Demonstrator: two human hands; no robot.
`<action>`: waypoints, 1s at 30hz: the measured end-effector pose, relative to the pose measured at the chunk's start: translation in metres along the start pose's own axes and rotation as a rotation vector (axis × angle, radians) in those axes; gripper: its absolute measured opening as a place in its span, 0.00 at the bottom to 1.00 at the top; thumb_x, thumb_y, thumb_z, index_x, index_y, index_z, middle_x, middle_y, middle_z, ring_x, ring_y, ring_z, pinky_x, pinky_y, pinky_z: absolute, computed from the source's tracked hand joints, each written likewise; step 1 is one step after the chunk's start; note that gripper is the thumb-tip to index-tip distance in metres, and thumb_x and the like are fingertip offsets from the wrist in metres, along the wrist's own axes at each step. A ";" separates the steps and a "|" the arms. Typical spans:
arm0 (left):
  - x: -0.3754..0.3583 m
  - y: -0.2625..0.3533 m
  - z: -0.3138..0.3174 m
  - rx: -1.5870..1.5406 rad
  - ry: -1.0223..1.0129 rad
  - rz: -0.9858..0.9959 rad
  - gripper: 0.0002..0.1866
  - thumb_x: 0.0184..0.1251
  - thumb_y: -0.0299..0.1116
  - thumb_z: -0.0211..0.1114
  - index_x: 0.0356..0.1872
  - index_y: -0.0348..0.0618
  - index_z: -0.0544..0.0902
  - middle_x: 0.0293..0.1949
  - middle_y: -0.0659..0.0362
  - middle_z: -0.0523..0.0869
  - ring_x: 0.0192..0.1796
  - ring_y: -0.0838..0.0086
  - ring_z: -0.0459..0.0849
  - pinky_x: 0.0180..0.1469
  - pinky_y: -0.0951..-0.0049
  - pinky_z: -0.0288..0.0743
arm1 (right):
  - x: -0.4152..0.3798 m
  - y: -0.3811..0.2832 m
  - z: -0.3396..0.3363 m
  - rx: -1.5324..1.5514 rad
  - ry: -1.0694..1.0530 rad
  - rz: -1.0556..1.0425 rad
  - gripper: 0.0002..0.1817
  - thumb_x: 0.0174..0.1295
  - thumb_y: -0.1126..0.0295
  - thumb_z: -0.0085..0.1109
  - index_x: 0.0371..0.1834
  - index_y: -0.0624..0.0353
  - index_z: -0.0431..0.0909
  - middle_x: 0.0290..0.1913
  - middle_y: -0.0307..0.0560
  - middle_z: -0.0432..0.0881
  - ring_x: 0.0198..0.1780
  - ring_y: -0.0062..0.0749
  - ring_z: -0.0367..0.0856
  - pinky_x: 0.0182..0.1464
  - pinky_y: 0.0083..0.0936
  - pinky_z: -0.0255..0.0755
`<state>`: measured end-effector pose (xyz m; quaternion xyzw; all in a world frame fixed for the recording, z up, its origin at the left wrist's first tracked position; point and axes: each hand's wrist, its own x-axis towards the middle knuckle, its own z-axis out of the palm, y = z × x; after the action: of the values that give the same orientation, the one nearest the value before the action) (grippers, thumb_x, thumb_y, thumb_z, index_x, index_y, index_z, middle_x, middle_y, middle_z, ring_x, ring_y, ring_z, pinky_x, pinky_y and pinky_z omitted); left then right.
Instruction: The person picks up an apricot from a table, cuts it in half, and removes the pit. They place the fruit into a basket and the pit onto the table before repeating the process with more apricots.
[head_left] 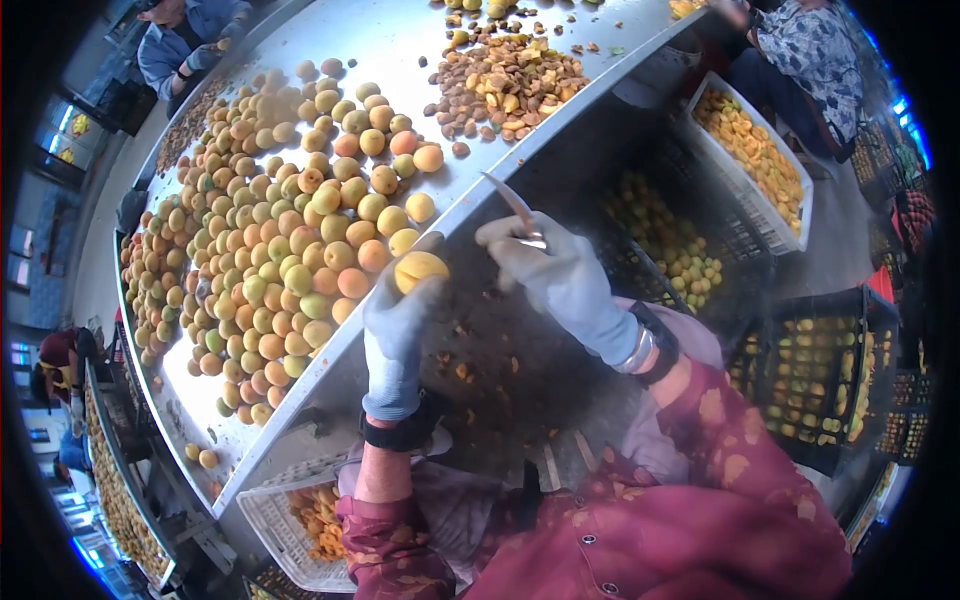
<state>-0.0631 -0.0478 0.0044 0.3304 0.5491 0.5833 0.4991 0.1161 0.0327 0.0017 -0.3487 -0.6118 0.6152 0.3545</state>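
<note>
Both of my hands wear light gloves with bluish cuffs. In my left hand (398, 320), near the metal table's edge, is a yellow-orange apricot (421, 270), held between thumb and fingers. My right hand (550, 270) grips a small knife (512, 200) whose blade points up and to the left, apart from the fruit. Whole apricots (290, 250) in green, yellow and orange lie heaped on the metal table (400, 75) beyond my left hand. A pile of brown pits (500, 85) lies farther back on it.
A white crate (285, 535) with cut fruit stands below the table edge. Another white crate (755, 165) and black crates (800, 375) of fruit stand right. Co-workers (185, 45) (810, 60) are at the far left and right.
</note>
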 end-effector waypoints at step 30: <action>-0.008 -0.031 0.030 -0.451 -0.153 0.023 0.21 0.72 0.37 0.56 0.61 0.38 0.70 0.47 0.63 0.78 0.47 0.78 0.77 0.51 0.76 0.72 | -0.009 0.019 -0.022 0.761 -0.314 0.266 0.15 0.72 0.59 0.52 0.53 0.57 0.76 0.43 0.34 0.80 0.40 0.14 0.78 0.39 0.14 0.74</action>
<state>-0.0266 -0.0489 -0.0192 0.2602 0.3616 0.6701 0.5937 0.1395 0.0358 -0.0178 -0.1714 -0.3375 0.8828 0.2780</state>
